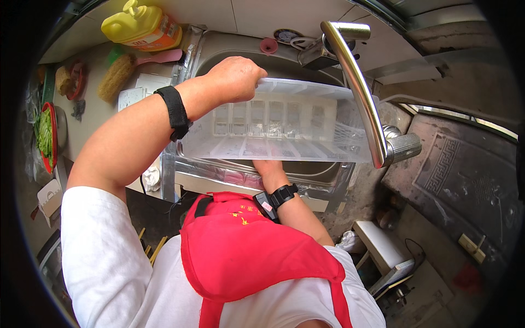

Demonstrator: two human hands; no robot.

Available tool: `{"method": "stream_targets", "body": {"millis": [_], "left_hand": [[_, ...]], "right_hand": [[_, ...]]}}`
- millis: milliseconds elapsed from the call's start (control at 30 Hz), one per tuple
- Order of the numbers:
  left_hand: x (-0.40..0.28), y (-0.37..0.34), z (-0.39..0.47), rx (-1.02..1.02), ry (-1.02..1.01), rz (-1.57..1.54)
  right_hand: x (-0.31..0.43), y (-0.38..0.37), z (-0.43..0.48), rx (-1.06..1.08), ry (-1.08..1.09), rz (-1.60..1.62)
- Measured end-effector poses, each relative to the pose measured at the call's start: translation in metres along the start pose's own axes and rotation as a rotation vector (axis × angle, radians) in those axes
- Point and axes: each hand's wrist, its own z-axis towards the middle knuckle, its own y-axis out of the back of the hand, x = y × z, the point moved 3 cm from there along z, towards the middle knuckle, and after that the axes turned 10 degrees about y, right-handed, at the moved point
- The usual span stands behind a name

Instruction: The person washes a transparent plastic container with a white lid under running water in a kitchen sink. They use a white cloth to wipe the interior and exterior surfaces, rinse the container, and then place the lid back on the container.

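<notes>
A large translucent plastic bin with ribbed walls point(303, 154) is held over a stainless steel sink point(221, 45). Its open side faces up, and rows of small compartments show at its bottom. My left hand point(238, 78) grips the bin's far rim near the left corner, fingers closed over the edge. My right hand point(268, 164) reaches under the near wall; its fingers show only dimly through the plastic, so its grip is unclear. A metal faucet point(357, 90) arches over the bin's right end. What looks like water streaks the bin's right part.
Left on the counter are a yellow jug with a pump point(143, 30), a loofah point(117, 78) with a pink-handled tool point(160, 56) beside it, and a red basket of green vegetables point(47, 137). A small pink funnel point(268, 46) is behind the sink. A dark slab point(455, 172) lies right.
</notes>
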Motion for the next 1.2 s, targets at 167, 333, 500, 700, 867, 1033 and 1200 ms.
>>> {"method": "stream_targets", "body": {"millis": [167,333,500,700,867,1033,1200], "left_hand": [[-0.002,-0.001,-0.003,-0.02,-0.018,0.014],[-0.001,-0.002,-0.001,0.01,0.006,0.035],[-0.001,-0.003,-0.001,0.003,0.01,0.019],[0.0,-0.002,0.0,0.007,0.009,0.018],[0.0,-0.003,-0.002,-0.002,0.007,0.015],[0.0,-0.003,0.0,0.0,0.005,0.019],[0.001,-0.003,-0.001,0.01,0.035,0.01]], "right_hand": [[0.016,-0.011,0.004,0.09,0.29,-1.079],[0.013,-0.016,0.002,0.087,0.125,-0.644],[0.031,-0.022,0.001,0.264,-0.149,-1.39],[0.034,-0.031,-0.004,0.11,-0.001,-1.201],[-0.004,-0.011,0.01,0.146,-0.017,-0.935],[0.004,-0.014,0.007,0.206,0.099,-1.335],[0.041,-0.034,0.002,0.296,0.048,-1.615]]}}
